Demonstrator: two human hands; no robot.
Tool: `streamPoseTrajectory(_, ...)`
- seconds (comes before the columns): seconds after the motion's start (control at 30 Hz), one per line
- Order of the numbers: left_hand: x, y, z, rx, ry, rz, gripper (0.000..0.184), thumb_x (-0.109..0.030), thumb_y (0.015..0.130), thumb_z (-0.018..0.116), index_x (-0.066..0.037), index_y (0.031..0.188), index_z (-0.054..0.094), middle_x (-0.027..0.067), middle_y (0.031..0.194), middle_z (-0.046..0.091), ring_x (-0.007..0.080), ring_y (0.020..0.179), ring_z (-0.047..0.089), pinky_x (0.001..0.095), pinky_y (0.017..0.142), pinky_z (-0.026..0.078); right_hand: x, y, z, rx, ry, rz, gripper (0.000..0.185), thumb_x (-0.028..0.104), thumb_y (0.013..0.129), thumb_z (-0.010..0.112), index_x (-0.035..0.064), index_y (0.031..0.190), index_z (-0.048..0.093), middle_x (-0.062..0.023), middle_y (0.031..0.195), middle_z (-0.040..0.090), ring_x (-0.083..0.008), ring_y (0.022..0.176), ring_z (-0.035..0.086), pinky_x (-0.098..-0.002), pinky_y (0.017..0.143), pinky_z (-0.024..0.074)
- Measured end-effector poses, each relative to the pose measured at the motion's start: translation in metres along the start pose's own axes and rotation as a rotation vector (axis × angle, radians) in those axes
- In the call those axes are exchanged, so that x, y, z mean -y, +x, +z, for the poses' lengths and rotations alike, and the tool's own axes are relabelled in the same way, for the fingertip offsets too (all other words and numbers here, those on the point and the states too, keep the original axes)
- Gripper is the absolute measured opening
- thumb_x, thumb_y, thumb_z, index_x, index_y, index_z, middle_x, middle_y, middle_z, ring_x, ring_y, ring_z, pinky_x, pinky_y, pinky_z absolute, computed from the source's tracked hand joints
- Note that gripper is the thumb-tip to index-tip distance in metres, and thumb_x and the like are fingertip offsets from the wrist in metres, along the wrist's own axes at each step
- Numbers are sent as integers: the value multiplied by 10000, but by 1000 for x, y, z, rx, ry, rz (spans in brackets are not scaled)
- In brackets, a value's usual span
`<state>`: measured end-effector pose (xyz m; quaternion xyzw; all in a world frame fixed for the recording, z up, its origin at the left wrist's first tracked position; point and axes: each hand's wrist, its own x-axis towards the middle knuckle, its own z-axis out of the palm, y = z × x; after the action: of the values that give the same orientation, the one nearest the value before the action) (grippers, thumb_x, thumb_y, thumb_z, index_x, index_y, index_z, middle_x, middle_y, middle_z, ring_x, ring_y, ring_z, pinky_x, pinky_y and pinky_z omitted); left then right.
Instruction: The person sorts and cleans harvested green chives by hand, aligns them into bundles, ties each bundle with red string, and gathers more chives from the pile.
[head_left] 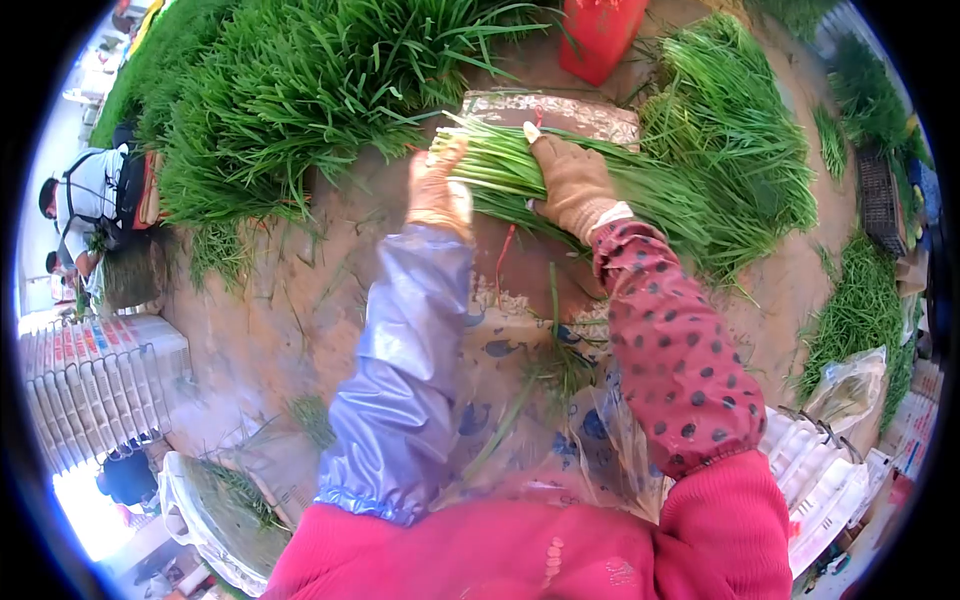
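Observation:
A bunch of long green chives (500,165) lies across a worn board (600,120), pale stem ends to the left and leaves to the right. My right hand (575,180), in a brown glove, grips the bunch from above near its middle, thumb on the far side. At the stem ends, my gloved left hand (440,190) is closed around the near-left end; some of its fingers are hidden behind the stems. A thin red tie (505,255) hangs below the bunch toward me, and a bit of red shows at the far side too.
Chives are heaped in a large pile (330,90) at the far left and a smaller pile (740,130) at the right. A red container (603,35) stands beyond the board. White crates (105,385) are at left. Another person (95,190) bends at far left.

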<state>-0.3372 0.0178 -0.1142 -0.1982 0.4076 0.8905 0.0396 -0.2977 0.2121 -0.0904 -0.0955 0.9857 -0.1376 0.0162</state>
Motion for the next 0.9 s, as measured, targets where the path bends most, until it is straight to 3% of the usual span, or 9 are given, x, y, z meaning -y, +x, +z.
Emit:
streamPoseTrajectory(0.13, -58, -10, 7, -41, 417, 396, 1041, 66, 689, 782, -41, 1479, 113, 257, 1294, 484, 264, 985, 647, 357, 869, 558, 1, 7, 14, 48, -53, 37, 761, 294, 734, 763, 116, 1375, 393, -86, 1302, 504, -259, 1204, 494, -432, 991, 361)
streamPoseTrajectory(0.17, -73, -21, 14, -81, 903, 487, 1097, -15, 655, 831, -25, 1491, 121, 254, 1407, 366, 301, 1173, 551, 397, 1039, 447, -1, 7, 20, 11, -59, 22, 763, 297, 735, 763, 114, 1377, 394, -86, 1303, 500, -263, 1201, 491, -447, 988, 353)
streamPoseTrajectory(0.2, -88, -22, 14, 171, 1394, 933, 1149, -91, 584, 874, -26, 1492, 173, 241, 1427, 363, 325, 1337, 362, 359, 1094, 350, -3, 7, 21, 12, -61, 24, 763, 297, 735, 763, 114, 1377, 394, -86, 1303, 500, -263, 1201, 491, -447, 988, 353)
streamPoseTrajectory(0.27, -83, -26, 20, 549, 1840, 1099, 1181, -192, 520, 894, -43, 1484, 227, 195, 1441, 362, 346, 1361, 322, 384, 1144, 255, -1, 5, 28, -57, -90, 4, 756, 291, 731, 765, 111, 1370, 403, -88, 1306, 496, -269, 1211, 479, -468, 984, 350)
streamPoseTrajectory(0.33, -52, -43, 30, 675, 2262, 835, 1202, -262, 570, 851, -113, 1519, 128, 104, 1550, 229, 308, 1451, 165, 477, 1162, 174, 4, 3, 19, -45, -73, 16, 752, 291, 723, 771, 105, 1358, 414, -89, 1311, 489, -275, 1225, 465, -495, 1008, 337)
streamPoseTrajectory(0.4, -7, -20, 18, 759, 2465, 1010, 1378, -265, 485, 903, -124, 1528, 14, 104, 1576, 152, 284, 1465, 122, 491, 1168, 144, 6, 1, 9, 40, -9, 42, 748, 300, 715, 776, 96, 1343, 424, -90, 1314, 485, -278, 1235, 453, -508, 1032, 327)
streamPoseTrajectory(0.6, 26, -11, 48, 742, 2350, 519, 1396, -187, 495, 913, -229, 1529, -23, 85, 1558, 221, 269, 1450, 189, 493, 1163, 161, -5, -1, 27, -56, -80, 52, 820, 323, 702, 781, 58, 1364, 375, -106, 1371, 446, -283, 1275, 419, -510, 1079, 294)
streamPoseTrajectory(0.8, 45, 3, 27, 658, 2319, 578, 1259, -77, 550, 851, -250, 1526, 74, 76, 1512, 323, 266, 1410, 294, 507, 1142, 209, -27, -33, -5, 86, 88, -127, 867, 379, 713, 767, 53, 1405, 357, -187, 1433, 386, -360, 1341, 344, -452, 1127, 250)
streamPoseTrajectory(0.9, 42, -2, 36, 656, 2392, 529, 932, -75, 757, 656, -229, 1518, 142, 70, 1483, 343, 256, 1389, 313, 540, 1130, 214, -54, -23, -51, 222, 380, 46, 593, 433, 824, 675, 28, 1245, 572, -205, 1239, 588, -331, 1140, 561, -390, 999, 421)
